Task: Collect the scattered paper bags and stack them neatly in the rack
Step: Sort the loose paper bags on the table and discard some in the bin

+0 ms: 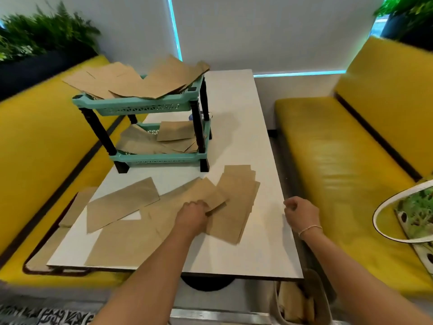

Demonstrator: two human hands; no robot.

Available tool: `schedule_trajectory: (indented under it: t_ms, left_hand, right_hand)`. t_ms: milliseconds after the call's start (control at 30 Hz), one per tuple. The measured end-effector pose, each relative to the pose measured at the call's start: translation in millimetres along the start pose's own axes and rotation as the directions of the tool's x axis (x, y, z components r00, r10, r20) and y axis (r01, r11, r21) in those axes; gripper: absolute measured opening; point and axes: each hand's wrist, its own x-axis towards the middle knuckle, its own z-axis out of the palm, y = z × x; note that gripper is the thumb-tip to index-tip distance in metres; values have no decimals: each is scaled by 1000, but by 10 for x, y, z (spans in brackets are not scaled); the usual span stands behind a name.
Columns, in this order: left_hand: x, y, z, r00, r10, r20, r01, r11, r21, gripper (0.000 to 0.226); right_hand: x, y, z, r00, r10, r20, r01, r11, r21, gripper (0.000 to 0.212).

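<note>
Gripping a bag [216, 202] at its near edge, the left hand [193, 213] sat on the table [243, 127], fingers curled round the brown paper. That bag lay in a loose spread of bags [236, 198] across the near half of the table, overlapping one another at odd angles; one more [121, 204] lay flat off to the left, and another [77, 205] hung over the table's left edge onto the yellow bench [42, 146].

The right hand [300, 213] hovered just off the table's right edge, fingers loosely curled, holding nothing, a thin bracelet [310, 229] on its wrist.

Farther back stood the rack [150, 105], teal shelves on dark legs. Its top shelf carried a messy fan of bags [145, 82] spilling past the left side. Its bottom shelf held several more [161, 139], some tilted, not squared up.

A second yellow bench [339, 160] ran along the right, with a patterned tote [414, 214] resting on it.
</note>
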Motion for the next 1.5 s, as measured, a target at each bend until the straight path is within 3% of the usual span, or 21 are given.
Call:
schedule_trajectory:
  t_ms: [133, 233, 300, 333, 400, 467, 500, 567, 700, 800, 1067, 1133, 1333, 1433, 1500]
  left_hand:
    - [15, 80, -220, 991, 71, -111, -62, 994, 86, 29]
    - [-66, 276, -406, 936, 165, -312, -186, 982, -37, 29]
    - [-142, 418, -517, 911, 263, -319, -323, 934, -153, 28]
    - [-166, 480, -555, 909, 306, -281, -373, 900, -227, 27]
    - [-152, 557, -562, 913, 345, -216, -404, 831, -382, 25]
    - [-76, 563, -494, 929, 294, -227, -368, 809, -459, 23]
    - [-20, 536, -445, 939, 234, -251, -329, 821, -467, 23]
    - [110, 419, -329, 964, 89, -251, -200, 863, -463, 36]
    - [362, 80, -100, 990, -121, -71, 91, 940, -329, 67]
    - [464, -92, -2, 988, -155, -4, 148, 952, -267, 91]
    - [701, -153, -21, 985, -174, 9, 174, 980, -92, 119]
    - [678, -83, -36, 989, -139, -52, 130, 981, -145, 109]
    - [505, 505, -334, 970, -38, -239, -4, 985, -173, 35]
    - [386, 949, -530, 948, -15, -319, -113, 918, -380, 27]
    - [316, 1286, -622, 951, 29, -308, -181, 860, -477, 27]
  right_hand:
    - [-51, -146, 36, 1000, -18, -21, 19, 1000, 9, 36]
    - [-96, -332, 37, 996, -86, 34, 83, 993, 81, 68]
    - [-135, -485, -1, 984, -163, 70, 150, 975, 164, 81]
    - [-150, -546, -22, 978, -182, 98, 157, 963, 219, 79]
    - [-170, -636, -60, 970, -184, 159, 133, 949, 287, 54]
    - [-155, -657, -78, 969, -186, 165, 149, 966, 211, 13]
    - [-142, -648, -88, 975, -175, 136, 155, 976, 151, 5]
    - [-96, -587, -111, 992, -113, 49, 108, 990, 86, 13]
    - [-52, -426, -239, 997, -10, -74, 14, 999, 48, 24]
    - [-15, -328, -315, 996, 20, -86, -20, 1000, -1, 24]
    - [101, -133, -350, 994, 70, -82, -60, 991, 118, 25]
    - [136, -61, -397, 989, 93, -110, -77, 987, 144, 27]
    - [342, 394, -612, 923, 286, -256, -227, 945, 235, 28]
    - [393, 776, -705, 884, 377, -277, -319, 919, 233, 29]
    - [419, 1108, -702, 876, 431, -216, -404, 900, 162, 29]
